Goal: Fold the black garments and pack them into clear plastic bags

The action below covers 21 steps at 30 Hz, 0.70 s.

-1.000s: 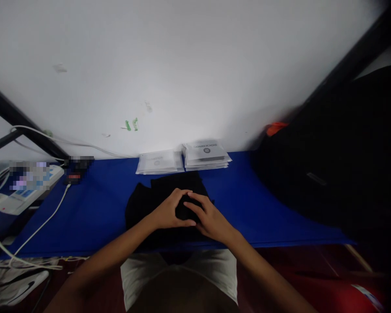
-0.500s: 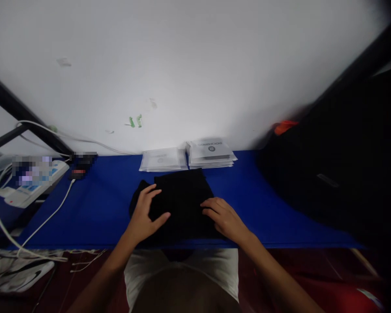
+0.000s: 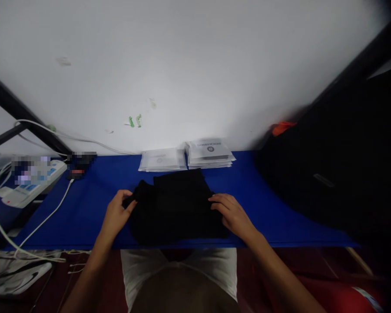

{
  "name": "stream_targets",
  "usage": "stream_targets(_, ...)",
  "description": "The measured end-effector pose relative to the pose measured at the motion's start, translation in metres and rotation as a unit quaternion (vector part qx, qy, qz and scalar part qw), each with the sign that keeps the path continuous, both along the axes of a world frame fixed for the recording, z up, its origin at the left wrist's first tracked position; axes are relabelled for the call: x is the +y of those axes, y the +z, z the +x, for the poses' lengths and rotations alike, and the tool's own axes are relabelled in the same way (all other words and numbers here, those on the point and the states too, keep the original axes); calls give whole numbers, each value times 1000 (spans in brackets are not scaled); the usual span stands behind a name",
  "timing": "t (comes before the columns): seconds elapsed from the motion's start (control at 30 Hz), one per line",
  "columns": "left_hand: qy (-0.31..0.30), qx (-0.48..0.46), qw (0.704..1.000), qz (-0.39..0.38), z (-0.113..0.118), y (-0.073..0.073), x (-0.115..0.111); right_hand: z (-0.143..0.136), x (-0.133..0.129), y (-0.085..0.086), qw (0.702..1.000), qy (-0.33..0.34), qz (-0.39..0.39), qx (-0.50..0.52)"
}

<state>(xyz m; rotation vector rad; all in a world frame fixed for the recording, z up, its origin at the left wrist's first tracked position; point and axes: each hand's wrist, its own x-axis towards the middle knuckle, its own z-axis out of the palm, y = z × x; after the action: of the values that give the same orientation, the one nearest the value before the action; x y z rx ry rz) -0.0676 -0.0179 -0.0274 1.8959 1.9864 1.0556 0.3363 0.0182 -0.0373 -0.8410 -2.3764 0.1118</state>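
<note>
Your left hand (image 3: 117, 213) shifts to 10 o'clock on the black cloth (image 3: 184, 204).
It pinches fabric there; right hand (image 3: 233, 214) at 3 o'clock, grip unclear. Cloth lies on the worktop (image 3: 260, 208), seemingly steadied both sides.

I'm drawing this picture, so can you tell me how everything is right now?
Soft black cloth: folded, lying on the blue table
Left hand: pinching the cloth's left edge
Right hand: curled at the cloth's right edge
Left pile of white packets: lying flat
Right pile of white packets: stacked higher
Long white power strip: on or off unclear
Thin white cable: slack
</note>
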Motion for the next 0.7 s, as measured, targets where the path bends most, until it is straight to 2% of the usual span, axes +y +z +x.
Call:
stream_targets(0.1,72,58,992,91,-3,7,-8,4,3,-2,999,-2,-37,-12)
stream_targets(0.17,59,79,984,149,10,13,-11,6,5,1,998,6,-63,-19)
stream_targets(0.2,26,81,983,160,20,16,-11,6,6,4,997,9,-71,-19)
stream_targets(0.3,-144,93,979,109,49,17,-5,3,7,11,997,4,-77,-10)
stream_targets(0.37,-244,130,960,37,62,13,5,0,7,14,996,-3,-83,-21)
stream_targets(0.4,-274,152,950,5,65,10,10,-1,6,14,996,-6,-88,-32)
stream_targets(0.53,-305,185,933,-51,61,3,29,-3,6,11,993,-15,-95,-63)
stream_targets(0.7,-314,169,933,-41,47,14,36,-1,7,13,992,2,-105,-70)
